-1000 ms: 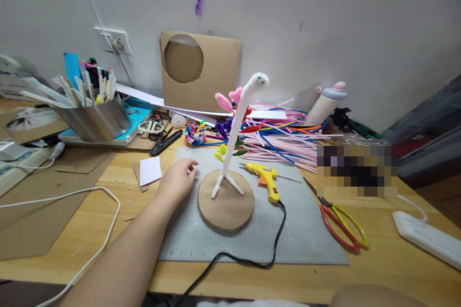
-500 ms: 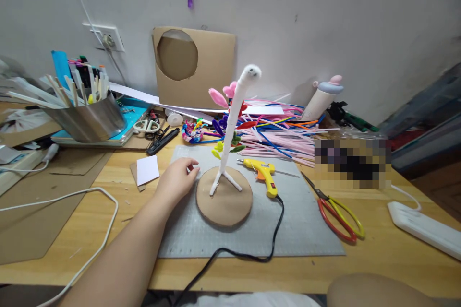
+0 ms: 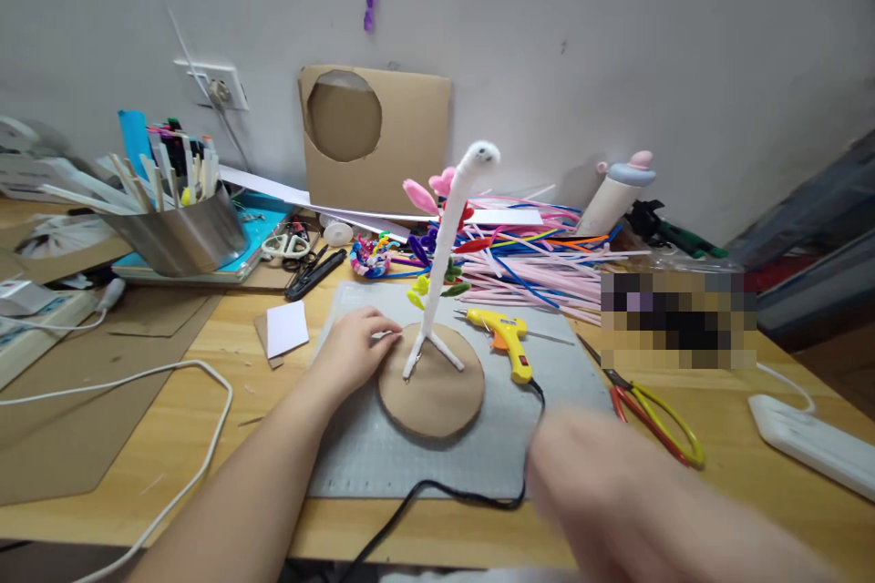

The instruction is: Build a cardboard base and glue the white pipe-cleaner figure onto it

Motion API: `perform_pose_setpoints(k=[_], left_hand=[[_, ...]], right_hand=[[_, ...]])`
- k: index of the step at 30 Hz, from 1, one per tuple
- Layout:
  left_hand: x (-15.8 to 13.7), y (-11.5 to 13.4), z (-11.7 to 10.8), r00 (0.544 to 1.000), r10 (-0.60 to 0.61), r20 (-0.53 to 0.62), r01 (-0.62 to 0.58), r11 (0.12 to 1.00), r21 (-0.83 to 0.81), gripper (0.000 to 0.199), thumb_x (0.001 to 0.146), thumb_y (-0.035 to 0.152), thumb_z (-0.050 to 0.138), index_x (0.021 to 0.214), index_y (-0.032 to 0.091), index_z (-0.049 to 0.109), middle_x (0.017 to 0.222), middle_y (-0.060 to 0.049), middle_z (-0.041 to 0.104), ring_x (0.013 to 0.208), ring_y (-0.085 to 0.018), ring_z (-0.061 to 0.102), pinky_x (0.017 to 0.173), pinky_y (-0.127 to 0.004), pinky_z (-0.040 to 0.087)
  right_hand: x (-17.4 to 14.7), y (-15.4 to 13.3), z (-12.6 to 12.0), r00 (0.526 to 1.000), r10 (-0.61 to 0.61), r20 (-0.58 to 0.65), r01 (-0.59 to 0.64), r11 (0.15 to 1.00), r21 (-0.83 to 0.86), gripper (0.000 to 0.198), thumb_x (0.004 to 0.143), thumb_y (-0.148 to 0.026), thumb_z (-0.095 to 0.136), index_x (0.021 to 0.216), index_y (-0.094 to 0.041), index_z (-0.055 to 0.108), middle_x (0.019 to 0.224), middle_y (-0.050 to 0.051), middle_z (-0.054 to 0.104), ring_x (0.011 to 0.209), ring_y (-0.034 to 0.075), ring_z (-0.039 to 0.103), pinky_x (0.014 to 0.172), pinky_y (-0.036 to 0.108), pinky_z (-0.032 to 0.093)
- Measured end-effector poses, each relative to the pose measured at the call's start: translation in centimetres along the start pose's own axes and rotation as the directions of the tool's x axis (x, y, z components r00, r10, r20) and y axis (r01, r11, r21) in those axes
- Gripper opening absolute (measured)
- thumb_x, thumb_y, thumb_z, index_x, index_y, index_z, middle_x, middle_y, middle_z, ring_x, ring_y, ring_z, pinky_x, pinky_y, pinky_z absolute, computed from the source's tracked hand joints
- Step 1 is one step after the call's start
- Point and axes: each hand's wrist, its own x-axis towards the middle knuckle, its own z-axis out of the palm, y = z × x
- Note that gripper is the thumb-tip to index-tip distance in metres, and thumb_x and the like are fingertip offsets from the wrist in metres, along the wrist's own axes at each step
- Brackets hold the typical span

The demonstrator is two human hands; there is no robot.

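A white fuzzy stem (image 3: 447,237) with a bent top stands upright on a round cardboard disc (image 3: 430,405), on two splayed feet. Colourful pipe-cleaner petals and leaves (image 3: 420,196), pink, red, purple, yellow and green, show along its sides. My left hand (image 3: 359,346) is at the disc's left edge, fingers loosely curved and apart, the tips at or over the rim. My right hand (image 3: 581,483) is a motion blur at the lower right, above the black cord; its fingers cannot be made out. Beyond it, a yellow glue gun (image 3: 509,342) lies right of the disc.
A grey cutting mat (image 3: 348,465) lies under the disc. Scissors (image 3: 656,419) rest to the right, near a white power strip (image 3: 813,442). Behind are pipe cleaners (image 3: 540,278), a bottle (image 3: 615,196) and a holed cardboard sheet (image 3: 416,137). A metal container (image 3: 184,237) holds sticks.
My right hand has come into view from the lower right. My left hand's fingers have reached further onto the disc's edge. The whole view has shifted slightly.
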Motion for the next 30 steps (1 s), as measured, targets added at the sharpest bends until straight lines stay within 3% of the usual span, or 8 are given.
perform_pose_setpoints(k=[3,5,7,15,25,30], left_hand=[[-0.2,0.5,0.3,0.997,0.070,0.017,-0.070,0.997,0.016,0.019,0.087,0.030,0.055,0.091,0.027,0.073,0.091,-0.004,0.065,0.089,-0.021,0.058,0.082,-0.034,0.043],[-0.3,0.9,0.5,0.994,0.104,0.028,-0.105,0.994,0.027,0.019,0.087,0.028,0.055,0.094,0.027,0.072,0.091,-0.004,0.064,0.091,-0.021,0.057,0.082,-0.034,0.043],[-0.3,1.1,0.6,0.992,0.125,0.032,-0.126,0.991,0.036,0.021,0.088,0.027,0.054,0.099,0.028,0.071,0.093,-0.004,0.063,0.093,-0.021,0.057,0.083,-0.034,0.042],[-0.4,1.1,1.0,0.988,0.148,0.039,-0.150,0.987,0.051,0.025,0.088,0.026,0.053,0.109,0.027,0.068,0.100,-0.006,0.062,0.097,-0.022,0.055,0.086,-0.036,0.042],[-0.5,1.3,1.5,0.988,0.140,0.059,-0.144,0.987,0.072,0.028,0.088,0.026,0.053,0.113,0.031,0.066,0.109,-0.004,0.062,0.106,-0.023,0.053,0.091,-0.038,0.039],[-0.8,1.1,2.2,0.997,0.066,0.050,-0.070,0.994,0.089,0.028,0.087,0.026,0.055,0.110,0.035,0.066,0.116,-0.003,0.059,0.111,-0.025,0.050,0.094,-0.042,0.036]], right_hand=[[5.8,1.7,2.0,0.993,0.038,0.112,-0.006,0.961,-0.276,0.026,0.090,-0.028,0.053,0.114,-0.030,0.061,0.100,0.006,0.061,0.097,0.024,0.055,0.086,0.043,0.044],[7.7,2.6,3.4,0.972,0.128,0.198,-0.004,0.849,-0.529,0.035,0.090,-0.028,0.050,0.124,-0.023,0.057,0.101,0.010,0.059,0.098,0.026,0.052,0.087,0.044,0.041],[8.0,2.9,4.4,0.950,0.181,0.255,0.031,0.757,-0.652,0.042,0.090,-0.029,0.047,0.131,-0.021,0.053,0.107,0.011,0.057,0.101,0.026,0.049,0.090,0.042,0.038],[7.0,2.7,6.2,0.939,0.241,0.245,0.034,0.644,-0.764,0.046,0.092,-0.032,0.041,0.133,-0.013,0.051,0.120,0.015,0.056,0.108,0.031,0.045,0.091,0.043,0.031],[6.9,2.9,7.3,0.932,0.288,0.221,0.001,0.607,-0.795,0.052,0.087,-0.030,0.045,0.135,-0.010,0.047,0.125,0.017,0.055,0.110,0.033,0.044,0.091,0.046,0.027],[6.8,3.3,7.6,0.937,0.267,0.226,0.019,0.607,-0.795,0.052,0.082,-0.022,0.047,0.132,-0.010,0.050,0.124,0.016,0.055,0.109,0.032,0.044,0.092,0.044,0.028]])
